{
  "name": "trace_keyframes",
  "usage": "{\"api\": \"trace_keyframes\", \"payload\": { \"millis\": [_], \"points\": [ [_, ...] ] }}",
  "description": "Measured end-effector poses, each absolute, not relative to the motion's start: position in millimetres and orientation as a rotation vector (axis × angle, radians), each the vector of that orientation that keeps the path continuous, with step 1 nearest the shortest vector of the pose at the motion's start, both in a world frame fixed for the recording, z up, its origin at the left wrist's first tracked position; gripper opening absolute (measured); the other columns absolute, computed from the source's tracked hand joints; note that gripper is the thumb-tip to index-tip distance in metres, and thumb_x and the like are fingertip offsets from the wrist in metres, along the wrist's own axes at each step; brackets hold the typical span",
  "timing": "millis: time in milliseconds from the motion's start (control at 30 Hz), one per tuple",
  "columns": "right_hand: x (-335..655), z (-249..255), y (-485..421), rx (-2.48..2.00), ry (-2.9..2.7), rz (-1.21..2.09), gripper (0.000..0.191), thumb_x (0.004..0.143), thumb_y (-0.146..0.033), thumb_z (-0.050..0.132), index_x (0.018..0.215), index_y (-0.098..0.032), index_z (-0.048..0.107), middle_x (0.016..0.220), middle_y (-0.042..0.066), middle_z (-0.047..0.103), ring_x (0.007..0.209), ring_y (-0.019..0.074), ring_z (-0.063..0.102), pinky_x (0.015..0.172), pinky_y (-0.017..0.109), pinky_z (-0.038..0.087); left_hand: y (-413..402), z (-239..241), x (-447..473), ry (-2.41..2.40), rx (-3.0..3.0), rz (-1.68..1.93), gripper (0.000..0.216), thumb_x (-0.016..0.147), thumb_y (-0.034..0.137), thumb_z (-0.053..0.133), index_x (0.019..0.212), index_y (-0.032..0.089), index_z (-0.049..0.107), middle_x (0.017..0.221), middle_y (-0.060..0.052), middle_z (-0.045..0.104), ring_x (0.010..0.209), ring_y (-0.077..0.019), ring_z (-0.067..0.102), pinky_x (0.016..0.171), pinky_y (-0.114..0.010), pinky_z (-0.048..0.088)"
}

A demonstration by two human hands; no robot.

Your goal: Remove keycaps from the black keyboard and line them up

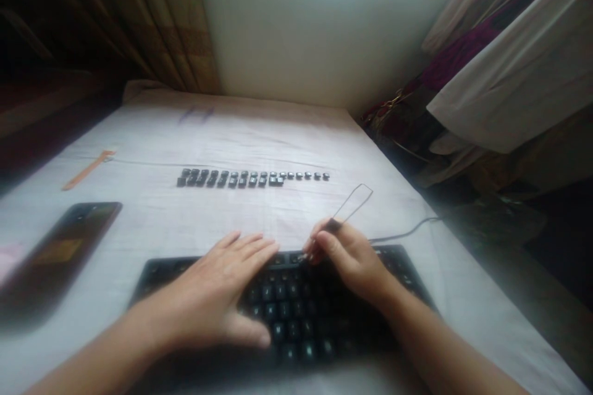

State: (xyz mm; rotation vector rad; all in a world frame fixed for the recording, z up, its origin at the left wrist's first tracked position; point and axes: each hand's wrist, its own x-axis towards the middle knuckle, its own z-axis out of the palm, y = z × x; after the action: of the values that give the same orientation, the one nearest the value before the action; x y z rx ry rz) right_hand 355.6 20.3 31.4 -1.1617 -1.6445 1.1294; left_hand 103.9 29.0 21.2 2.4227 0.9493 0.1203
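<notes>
A black keyboard (296, 315) lies on the white cloth in front of me. My left hand (217, 293) rests flat on its left half, fingers stretched out and holding nothing. My right hand (349, 259) is closed in a pinch on a wire keycap puller (352, 207), whose loop sticks up and away while its lower end touches the keyboard's top row. A row of several removed black keycaps (250, 178) is lined up farther back on the cloth.
A dark phone (69, 244) lies at the left, with an orange strip (88, 170) behind it. The keyboard's cable (407, 231) runs off to the right. The white-covered surface (278, 136) ends at a wall; curtains and hanging cloth stand left and right.
</notes>
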Motion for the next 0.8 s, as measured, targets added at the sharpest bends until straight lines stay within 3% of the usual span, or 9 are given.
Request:
{"api": "trace_keyframes", "payload": {
  "millis": [100,267,433,567,800],
  "points": [
    [353,32,19,-1.151,-1.669,1.103,0.027,0.095,-0.038,0.045,0.083,-0.016,0.057,0.071,0.003,0.066,0.061,0.0128,0.063,0.06,0.026,0.054,29,21,104,0.955,2.416,0.127,0.1,0.065,0.063,0.073,0.148,0.028,0.029,0.152,-0.01,0.036,0.139,-0.035,0.031,0.115,-0.054,0.016],
    [347,34,12,-1.1,-1.768,0.927,0.018,0.095,-0.028,0.045,0.087,-0.018,0.058,0.073,0.003,0.068,0.063,0.0128,0.064,0.062,0.025,0.054,29,24,111,0.98,2.388,0.249,0.069,0.08,0.058,0.063,0.139,0.029,0.044,0.142,-0.009,0.051,0.132,-0.0329,0.042,0.113,-0.055,0.018],
    [339,39,4,-0.985,-1.854,0.732,0.013,0.092,-0.016,0.048,0.092,-0.02,0.06,0.08,0.002,0.069,0.071,0.0134,0.066,0.068,0.024,0.053,24,37,122,0.973,2.328,0.462,0.039,0.084,0.044,0.064,0.119,0.029,0.059,0.115,-0.004,0.068,0.107,-0.0265,0.06,0.11,-0.051,0.026],
    [331,43,-3,-0.856,-1.866,0.706,0.016,0.089,-0.011,0.049,0.096,-0.02,0.061,0.082,0.004,0.069,0.073,0.0142,0.067,0.069,0.024,0.054,18,43,128,1.003,2.242,0.56,0.02,0.085,0.041,0.063,0.097,0.025,0.065,0.088,-0.003,0.07,0.087,-0.0233,0.063,0.089,-0.039,0.044],
    [327,41,-6,-0.802,-1.861,0.709,0.023,0.087,-0.009,0.049,0.103,-0.021,0.06,0.086,0.006,0.07,0.077,0.0175,0.068,0.07,0.029,0.057,13,42,131,1.091,1.976,0.558,0.007,0.083,0.028,0.064,0.089,0.027,0.067,0.081,0.002,0.069,0.075,-0.0176,0.062,0.071,-0.027,0.046]
  ]
}}
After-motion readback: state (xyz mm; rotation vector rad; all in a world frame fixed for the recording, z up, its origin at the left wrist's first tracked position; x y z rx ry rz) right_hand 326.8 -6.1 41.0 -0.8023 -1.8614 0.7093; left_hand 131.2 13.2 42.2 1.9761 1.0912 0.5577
